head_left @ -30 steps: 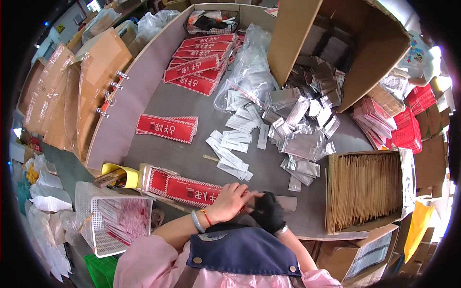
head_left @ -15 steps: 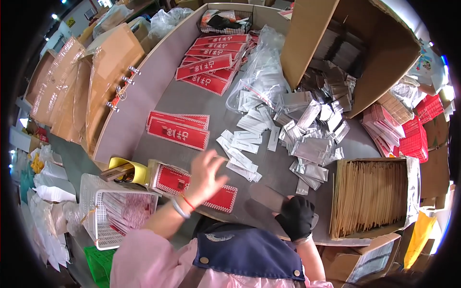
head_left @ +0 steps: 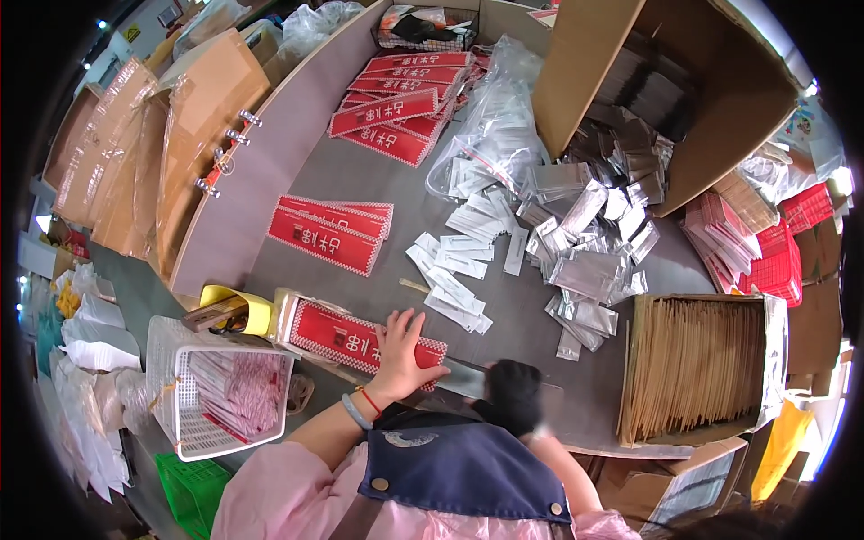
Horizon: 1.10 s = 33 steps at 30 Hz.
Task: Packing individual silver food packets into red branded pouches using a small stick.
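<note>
Red printed sleeves (head_left: 337, 338) with white checked edging lie at 7 to 8 o'clock from the middle of the tabletop (head_left: 360, 243), 12 being straight away from the person; they sit at a narrow cardboard tray (head_left: 283, 317). The bare left hand (head_left: 402, 356) rests on their 4 o'clock end, its fingers spread and its thumb reaching out towards 4 o'clock, pressing on the top sleeve without closing round it. At 5 o'clock the black-gloved right hand (head_left: 511, 396) lies over a flat silvery strip (head_left: 462, 379), which shows on the glove's 9 to 10 o'clock side, near the sleeves' end. Its fingers look bent, but they are dark and blurred, and I cannot tell whether they grip the strip.

Loose white slips (head_left: 457, 286) spread across the middle. Silver packets (head_left: 585, 265) are heaped at 3 o'clock, below an open cardboard box (head_left: 576, 72) at 1 to 2 o'clock. A clear plastic bag (head_left: 504, 108) lies between 12 and 1. More red sleeves are fanned out at 11 o'clock, with a smaller pile between 9 and 10. At 4 o'clock stands a carton (head_left: 772, 360) packed with upright tan sheets. A yellow container (head_left: 259, 315) sits between 8 and 9, and a white plastic basket (head_left: 165, 382) of pinkish packets stands at 8 o'clock.
</note>
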### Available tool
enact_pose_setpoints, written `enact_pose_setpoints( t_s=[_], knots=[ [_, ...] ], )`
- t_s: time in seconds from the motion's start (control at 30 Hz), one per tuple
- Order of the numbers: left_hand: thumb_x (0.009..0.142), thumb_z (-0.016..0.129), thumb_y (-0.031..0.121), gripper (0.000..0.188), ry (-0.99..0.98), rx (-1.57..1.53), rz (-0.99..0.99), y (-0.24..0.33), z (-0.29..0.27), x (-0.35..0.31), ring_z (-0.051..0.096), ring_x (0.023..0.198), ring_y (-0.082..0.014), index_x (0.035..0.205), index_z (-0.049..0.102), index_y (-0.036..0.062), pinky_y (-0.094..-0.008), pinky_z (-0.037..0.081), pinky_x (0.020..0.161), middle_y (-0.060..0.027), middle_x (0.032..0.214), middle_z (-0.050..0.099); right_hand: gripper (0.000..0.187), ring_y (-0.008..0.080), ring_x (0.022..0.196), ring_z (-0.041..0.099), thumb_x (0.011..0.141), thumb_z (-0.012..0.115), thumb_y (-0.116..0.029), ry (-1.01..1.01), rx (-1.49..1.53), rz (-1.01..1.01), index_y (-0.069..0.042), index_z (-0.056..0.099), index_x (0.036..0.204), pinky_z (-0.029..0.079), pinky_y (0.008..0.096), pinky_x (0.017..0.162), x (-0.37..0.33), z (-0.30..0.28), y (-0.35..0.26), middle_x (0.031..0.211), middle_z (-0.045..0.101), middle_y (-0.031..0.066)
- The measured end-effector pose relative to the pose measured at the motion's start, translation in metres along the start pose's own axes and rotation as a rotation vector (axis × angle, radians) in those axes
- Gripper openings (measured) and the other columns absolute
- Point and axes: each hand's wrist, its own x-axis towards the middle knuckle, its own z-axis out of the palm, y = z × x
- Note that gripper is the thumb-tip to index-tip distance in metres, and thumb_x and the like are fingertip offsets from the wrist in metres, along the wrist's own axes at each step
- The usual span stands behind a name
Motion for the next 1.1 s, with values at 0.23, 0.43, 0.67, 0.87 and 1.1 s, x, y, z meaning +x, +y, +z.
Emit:
enact_pose_setpoints(
  t_s=[0.23, 0.43, 0.67, 0.87, 1.1],
  knots=[
    [0.076, 0.078, 0.015, 0.056, 0.139, -0.026, 0.362, -0.003, -0.008, 0.058, 0.044, 0.128, -0.0410, 0.128, 0.059, 0.0088, -0.0509, 0.040, 0.103, -0.0142, 0.135, 0.050, 0.064, 0.0384, 0.112, 0.054, 0.070, 0.083, -0.038, 0.430, 0.033, 0.119, -0.008, 0.059, 0.121, 0.043, 0.0497, 0.094, 0.023, -0.003, 0.059, 0.120, 0.059, 0.0170],
    [0.074, 0.079, 0.012, 0.033, 0.008, 0.100, 0.319, -0.007, 0.011, 0.116, 0.057, 0.107, -0.0311, 0.105, 0.070, 0.0122, -0.0452, 0.047, 0.091, -0.0046, 0.110, 0.063, 0.062, 0.0444, 0.128, 0.043, 0.075, 0.075, -0.039, 0.428, -0.255, 0.421, -0.012, 0.058, 0.128, 0.036, 0.0576, 0.105, 0.014, 0.009, 0.139, 0.134, 0.050, 0.0196],
    [0.077, 0.076, 0.016, 0.012, -0.039, 0.013, 0.268, -0.004, 0.008, 0.140, 0.068, 0.084, -0.0310, 0.088, 0.075, 0.0102, -0.0409, 0.054, 0.076, -0.0091, 0.087, 0.070, 0.059, 0.0407, 0.129, 0.043, 0.078, 0.072, -0.042, 0.249, -0.013, 0.316, -0.015, 0.058, 0.129, 0.036, 0.0576, 0.101, 0.019, -0.006, 0.059, 0.141, 0.049, 0.0165],
    [0.077, 0.072, 0.013, 0.004, -0.001, -0.006, 0.183, 0.019, -0.006, 0.153, 0.068, 0.079, -0.0316, 0.078, 0.074, 0.0101, -0.0426, 0.054, 0.071, -0.0090, 0.078, 0.070, 0.035, 0.0252, 0.111, 0.059, 0.083, 0.072, -0.004, 1.012, 1.508, 0.575, -0.002, 0.063, 0.117, 0.048, 0.0365, 0.096, -0.058, -0.048, 0.133, 0.118, 0.063, 0.0115],
    [0.073, 0.081, 0.021, 0.034, -0.262, -0.089, 0.578, 0.084, 0.051, 0.146, 0.057, 0.111, -0.0297, 0.104, 0.069, 0.0119, -0.0438, 0.046, 0.093, -0.0075, 0.112, 0.063, 0.050, 0.0396, 0.111, 0.059, 0.088, 0.069, -0.035, 0.619, -0.280, 1.021, 0.003, 0.062, 0.120, 0.046, 0.0458, 0.097, -0.192, -0.052, 0.248, 0.116, 0.063, 0.0216]
  ],
)
